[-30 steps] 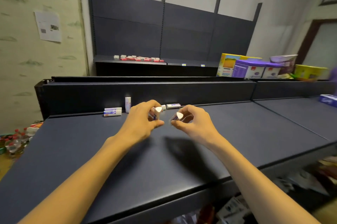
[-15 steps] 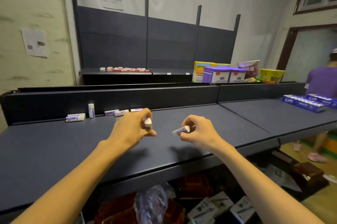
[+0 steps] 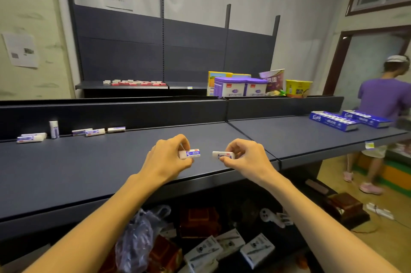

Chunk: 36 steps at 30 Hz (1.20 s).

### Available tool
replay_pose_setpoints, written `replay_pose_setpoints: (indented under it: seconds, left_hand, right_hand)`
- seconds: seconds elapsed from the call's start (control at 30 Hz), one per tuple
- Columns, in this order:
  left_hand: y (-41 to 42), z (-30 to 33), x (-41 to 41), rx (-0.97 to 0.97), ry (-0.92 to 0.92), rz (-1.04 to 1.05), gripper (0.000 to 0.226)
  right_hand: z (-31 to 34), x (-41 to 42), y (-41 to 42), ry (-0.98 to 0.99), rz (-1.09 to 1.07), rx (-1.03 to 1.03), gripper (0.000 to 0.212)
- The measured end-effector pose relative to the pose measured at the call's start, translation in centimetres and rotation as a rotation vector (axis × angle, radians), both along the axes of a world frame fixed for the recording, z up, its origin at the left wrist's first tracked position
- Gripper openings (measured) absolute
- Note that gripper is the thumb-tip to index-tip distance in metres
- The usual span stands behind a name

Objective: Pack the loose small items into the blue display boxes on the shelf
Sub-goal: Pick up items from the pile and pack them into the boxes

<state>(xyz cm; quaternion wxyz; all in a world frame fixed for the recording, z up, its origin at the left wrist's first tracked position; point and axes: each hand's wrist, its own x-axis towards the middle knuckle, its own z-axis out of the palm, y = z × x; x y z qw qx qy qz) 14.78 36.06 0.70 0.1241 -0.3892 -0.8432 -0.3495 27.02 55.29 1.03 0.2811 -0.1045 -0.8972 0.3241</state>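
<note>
Just above the shelf (image 3: 111,172), left hand (image 3: 165,161) pinching one eraser (image 3: 189,154), right hand (image 3: 246,159) pinching another eraser (image 3: 223,155), labels too small to read; far right of right hand, blue display boxes (image 3: 333,120), contents indistinct, partly cut off.

Both bare forearms are reaching forward from the bottom corners, converging toward the middle. The left hand (image 3: 165,158) is curling its fingers, thumb underneath, pinching 1 small white piece at its fingertips. The right hand (image 3: 246,157) is mirroring it, knuckles up, fingers bent, pinching another piece. The 2 hands are hovering level, near each other but apart, wrists angling slightly inward.
</note>
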Motion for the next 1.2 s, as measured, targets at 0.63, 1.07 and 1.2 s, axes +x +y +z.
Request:
replay_pose_setpoints:
  seconds: [0.63,1.07,1.2]
  left_hand:
    - [21.8,-0.3,-4.6,-0.12,-0.006,-0.194,0.022]
    - [35.4,-0.3,-3.8,-0.189,0.069,-0.232,0.026]
    - [40.2,-0.1,-1.4,-0.199,0.071,-0.23,0.028]
  right_hand:
    - [-1.5,-2.1,20.8,0.005,-0.098,0.078,0.014]
    - [-1.0,0.6,33.9,-0.09,-0.141,0.141,0.029]
    - [-0.7,2.8,38.9,-0.081,-0.143,0.187,0.029]
